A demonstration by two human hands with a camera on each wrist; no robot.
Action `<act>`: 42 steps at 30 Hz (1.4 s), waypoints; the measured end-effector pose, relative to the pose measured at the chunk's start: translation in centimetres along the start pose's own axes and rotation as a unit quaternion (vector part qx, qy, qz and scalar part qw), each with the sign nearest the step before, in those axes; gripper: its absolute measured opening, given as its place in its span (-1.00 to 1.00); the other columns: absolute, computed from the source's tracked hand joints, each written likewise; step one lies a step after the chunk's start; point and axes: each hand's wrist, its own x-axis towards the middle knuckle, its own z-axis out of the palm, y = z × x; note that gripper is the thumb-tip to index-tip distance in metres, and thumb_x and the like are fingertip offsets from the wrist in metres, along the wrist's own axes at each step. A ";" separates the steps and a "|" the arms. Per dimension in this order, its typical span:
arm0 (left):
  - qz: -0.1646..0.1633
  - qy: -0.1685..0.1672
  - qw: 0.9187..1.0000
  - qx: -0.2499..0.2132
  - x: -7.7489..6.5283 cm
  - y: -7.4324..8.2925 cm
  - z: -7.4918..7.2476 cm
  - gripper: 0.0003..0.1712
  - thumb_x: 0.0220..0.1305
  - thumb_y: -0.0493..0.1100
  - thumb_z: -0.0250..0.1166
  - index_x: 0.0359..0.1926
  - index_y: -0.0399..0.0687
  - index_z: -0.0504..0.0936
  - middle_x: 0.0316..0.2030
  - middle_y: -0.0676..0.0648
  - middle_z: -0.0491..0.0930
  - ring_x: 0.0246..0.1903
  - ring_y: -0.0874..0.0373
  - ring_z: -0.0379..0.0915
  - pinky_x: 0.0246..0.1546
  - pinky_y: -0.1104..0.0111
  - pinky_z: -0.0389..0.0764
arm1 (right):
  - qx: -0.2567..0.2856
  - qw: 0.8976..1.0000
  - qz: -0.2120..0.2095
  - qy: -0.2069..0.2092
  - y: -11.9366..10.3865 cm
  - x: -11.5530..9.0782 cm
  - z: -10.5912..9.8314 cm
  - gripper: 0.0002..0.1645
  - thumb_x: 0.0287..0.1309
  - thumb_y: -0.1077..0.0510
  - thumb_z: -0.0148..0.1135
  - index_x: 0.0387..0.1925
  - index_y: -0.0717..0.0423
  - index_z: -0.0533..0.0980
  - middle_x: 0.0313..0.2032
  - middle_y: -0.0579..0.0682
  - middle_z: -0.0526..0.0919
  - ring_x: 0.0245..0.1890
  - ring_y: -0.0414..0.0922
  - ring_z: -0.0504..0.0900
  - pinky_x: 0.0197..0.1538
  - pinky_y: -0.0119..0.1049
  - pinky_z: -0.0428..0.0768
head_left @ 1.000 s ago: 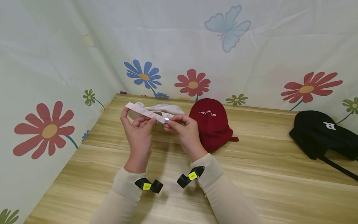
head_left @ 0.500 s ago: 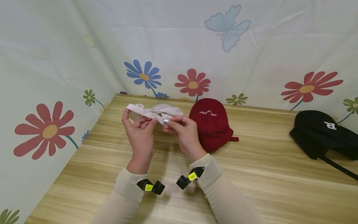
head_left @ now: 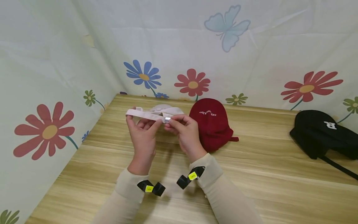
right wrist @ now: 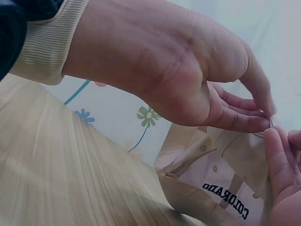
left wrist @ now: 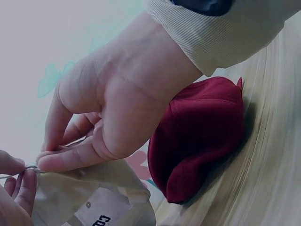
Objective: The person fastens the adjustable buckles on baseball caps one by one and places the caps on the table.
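A pale beige cap (head_left: 176, 111) is held up over the table, its light back strap (head_left: 144, 115) stretched across both hands in the head view. My left hand (head_left: 142, 137) pinches the strap near the small silver buckle (head_left: 167, 120), and its index finger bears the strap's left part. Thumb and fingers of my right hand (head_left: 187, 133) pinch the strap right at the buckle. The right wrist view shows the cap's crown (right wrist: 230, 188) hanging below the fingers, with dark COLORADO lettering seen mirrored. In the left wrist view the cap fabric (left wrist: 61, 197) hangs beneath the fingertips.
A dark red cap (head_left: 209, 121) with white lettering lies close by the right hand. Farther right is a black cap (head_left: 316, 130) with a white R and a long strap. The wooden table (head_left: 265, 174) meets a flowered white cloth (head_left: 167, 40) at the back.
The left end of the strap has dropped, so the strap lies flatter. My left hand has shifted slightly right, its thumb closer to the buckle. The right hand has hardly moved.
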 end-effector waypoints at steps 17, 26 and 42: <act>0.005 0.003 1.000 0.002 0.3 -0.1 0.0 -0.09 -0.10 -0.47 0.36 0.20 0.04 0.07 -0.15 -0.36 0.52 -0.28 0.06 0.57 -0.18 0.36 0.62 | 0.003 1.000 0.028 -0.008 -0.1 0.0 0.3 -0.72 0.08 0.33 0.18 -0.14 0.38 0.49 -0.26 0.15 0.58 -0.42 -0.13 0.68 -0.18 -0.19 0.63; 0.005 0.006 1.000 0.004 0.4 -0.3 0.1 -0.08 -0.11 -0.50 0.35 0.22 -0.02 0.06 -0.17 -0.37 0.52 -0.32 0.11 0.57 -0.26 0.40 0.63 | 0.008 1.000 0.025 0.001 0.0 -0.2 0.4 -0.68 0.05 0.29 0.23 -0.14 0.39 0.49 -0.29 0.09 0.59 -0.41 -0.13 0.69 -0.19 -0.21 0.63; 0.000 -0.014 0.999 0.034 0.2 -0.4 0.0 -0.11 -0.06 -0.47 0.33 0.21 0.04 0.06 -0.14 -0.31 0.51 -0.26 0.08 0.54 -0.24 0.42 0.61 | 0.004 1.000 0.017 0.013 0.3 -0.1 0.5 -0.70 0.07 0.32 0.20 -0.13 0.39 0.49 -0.29 0.09 0.59 -0.41 -0.13 0.69 -0.19 -0.20 0.63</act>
